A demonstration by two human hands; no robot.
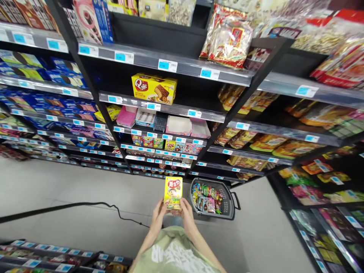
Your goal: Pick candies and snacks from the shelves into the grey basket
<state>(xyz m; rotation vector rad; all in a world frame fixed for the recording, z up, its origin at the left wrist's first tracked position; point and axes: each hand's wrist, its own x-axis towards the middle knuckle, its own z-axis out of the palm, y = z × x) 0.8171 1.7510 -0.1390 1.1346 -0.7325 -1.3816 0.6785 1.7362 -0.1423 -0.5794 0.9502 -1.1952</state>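
A yellow snack box (173,189) with a red label and a cartoon figure is held upright in front of my body. My left hand (159,209) grips its lower left side, and my right hand (186,209) grips its lower right side. Both thumbs rest along the edges; the other fingers are mostly hidden behind the box. Just to the right on the floor stands a dark grey shopping basket (227,216) filled with several colourful snack packs (207,198).
Ahead, a tall shelf (142,131) carries small snack boxes (148,141) and a yellow cake box (154,89). Bagged snacks fill the shelves on the right (241,138). A black cable (85,204) crosses the left side over the grey floor (93,185). Another shelf (62,252) stands at the lower left.
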